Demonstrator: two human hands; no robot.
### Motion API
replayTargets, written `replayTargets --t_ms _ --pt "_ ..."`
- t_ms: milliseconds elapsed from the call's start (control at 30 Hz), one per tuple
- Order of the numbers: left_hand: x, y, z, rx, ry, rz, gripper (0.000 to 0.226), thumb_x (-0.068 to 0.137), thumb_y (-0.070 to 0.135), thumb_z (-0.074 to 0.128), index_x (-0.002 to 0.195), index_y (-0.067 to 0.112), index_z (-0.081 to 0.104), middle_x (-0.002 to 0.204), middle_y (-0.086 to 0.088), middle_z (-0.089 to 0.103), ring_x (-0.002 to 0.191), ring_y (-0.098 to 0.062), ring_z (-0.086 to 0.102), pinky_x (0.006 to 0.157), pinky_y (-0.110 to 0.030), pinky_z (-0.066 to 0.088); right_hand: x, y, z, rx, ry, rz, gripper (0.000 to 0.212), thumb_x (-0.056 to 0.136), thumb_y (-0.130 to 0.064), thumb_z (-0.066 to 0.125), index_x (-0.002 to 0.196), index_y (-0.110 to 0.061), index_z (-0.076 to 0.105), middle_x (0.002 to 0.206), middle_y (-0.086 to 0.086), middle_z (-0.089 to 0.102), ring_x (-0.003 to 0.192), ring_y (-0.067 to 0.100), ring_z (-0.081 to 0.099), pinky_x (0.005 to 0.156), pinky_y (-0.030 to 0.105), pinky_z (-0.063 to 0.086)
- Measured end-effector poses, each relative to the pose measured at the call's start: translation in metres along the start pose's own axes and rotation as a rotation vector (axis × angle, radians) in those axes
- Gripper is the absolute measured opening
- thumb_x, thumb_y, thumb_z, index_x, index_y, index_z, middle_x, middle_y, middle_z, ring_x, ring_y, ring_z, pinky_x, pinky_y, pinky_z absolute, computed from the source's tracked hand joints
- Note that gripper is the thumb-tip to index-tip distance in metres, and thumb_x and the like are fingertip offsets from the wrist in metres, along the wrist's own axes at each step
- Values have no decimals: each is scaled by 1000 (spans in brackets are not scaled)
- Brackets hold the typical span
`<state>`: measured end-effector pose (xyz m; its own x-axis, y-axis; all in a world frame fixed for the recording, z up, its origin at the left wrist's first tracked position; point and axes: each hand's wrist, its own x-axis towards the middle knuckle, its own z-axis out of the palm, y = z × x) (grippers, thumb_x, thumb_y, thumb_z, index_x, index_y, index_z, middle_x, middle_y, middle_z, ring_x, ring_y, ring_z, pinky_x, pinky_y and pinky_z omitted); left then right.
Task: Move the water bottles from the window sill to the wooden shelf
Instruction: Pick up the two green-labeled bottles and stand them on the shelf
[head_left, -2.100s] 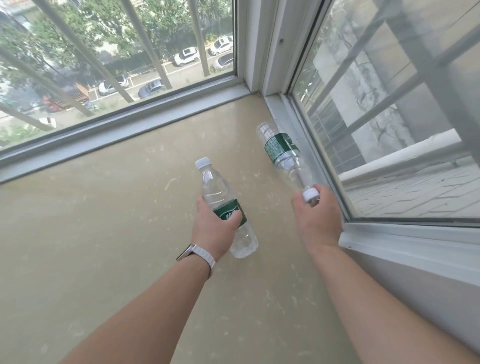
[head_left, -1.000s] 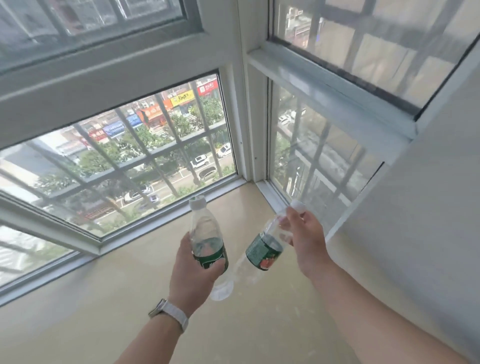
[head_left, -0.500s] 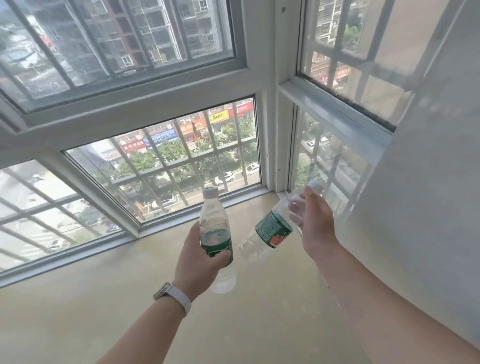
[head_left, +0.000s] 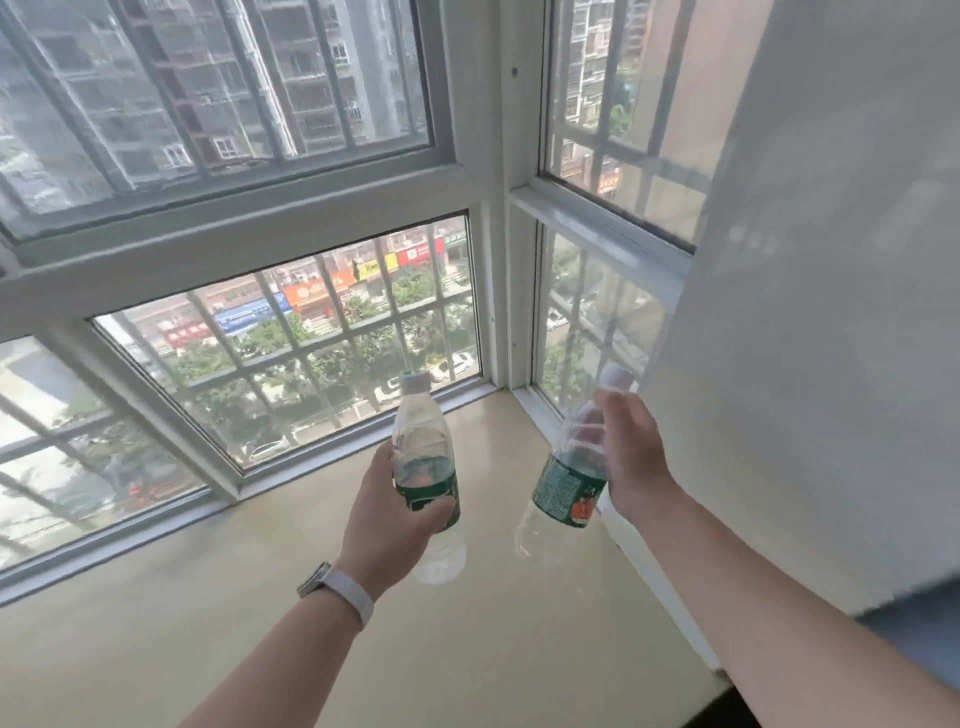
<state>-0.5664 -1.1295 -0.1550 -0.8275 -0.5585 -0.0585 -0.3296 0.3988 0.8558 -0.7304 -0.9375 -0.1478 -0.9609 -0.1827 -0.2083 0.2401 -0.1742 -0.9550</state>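
Observation:
My left hand (head_left: 387, 514) grips a clear water bottle (head_left: 423, 441) with a green label and white cap, held upright above the beige window sill (head_left: 260, 597). A second clear bottle (head_left: 569, 488) with a green and red label hangs tilted in my right hand (head_left: 631, 457), which holds it by the neck with its base pointing down and to the left. Both bottles are lifted off the sill and apart from each other. The wooden shelf is not in view.
Barred windows (head_left: 291, 353) close the far side and the right corner of the sill. A white wall (head_left: 810, 312) rises close on the right. A white-strapped watch (head_left: 337, 592) sits on my left wrist.
Both hands have lifted the bottles off the sill and raised them. The right bottle has swung from lying on the sill to hanging tilted. The view has tilted up toward the upper windows.

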Motion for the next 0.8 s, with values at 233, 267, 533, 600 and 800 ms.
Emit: replayTargets --t_ms 233,267,533,600,800 --pt "-25 8 1 -45 -212 163 68 69 19 79 123 38 43 105 16 64 83 10 60 64 -19 48 -93 7 -40 -67 137 -100 41 69 -47 69 91 -13 58 80 2 66 67 14 66 60 32 53" --pt "-30 9 3 -50 -245 185 66 69 19 79 122 38 43 104 16 64 82 10 61 64 -20 48 -106 8 -48 -70 168 -107 42 70 -46 69 92 -12 59 80 3 67 68 14 66 62 32 54" --pt "-73 38 40 -100 -499 324 56 60 33 75 103 55 45 103 11 67 85 -2 65 70 -28 53 -199 3 -117 -107 440 -164 45 65 -56 68 87 -16 63 86 5 69 83 22 66 81 43 55" --pt "-87 53 53 -124 -556 361 56 61 29 75 101 57 47 99 13 69 84 -2 65 68 -24 52 -218 -2 -135 -117 496 -177 48 66 -56 68 90 -15 64 88 8 69 84 24 66 84 48 55" --pt "-134 110 110 -142 -703 498 62 68 20 80 118 36 49 99 13 68 82 3 64 63 -14 49 -264 -17 -207 -144 646 -205 47 73 -53 67 100 -14 66 96 13 72 94 32 69 90 53 53"
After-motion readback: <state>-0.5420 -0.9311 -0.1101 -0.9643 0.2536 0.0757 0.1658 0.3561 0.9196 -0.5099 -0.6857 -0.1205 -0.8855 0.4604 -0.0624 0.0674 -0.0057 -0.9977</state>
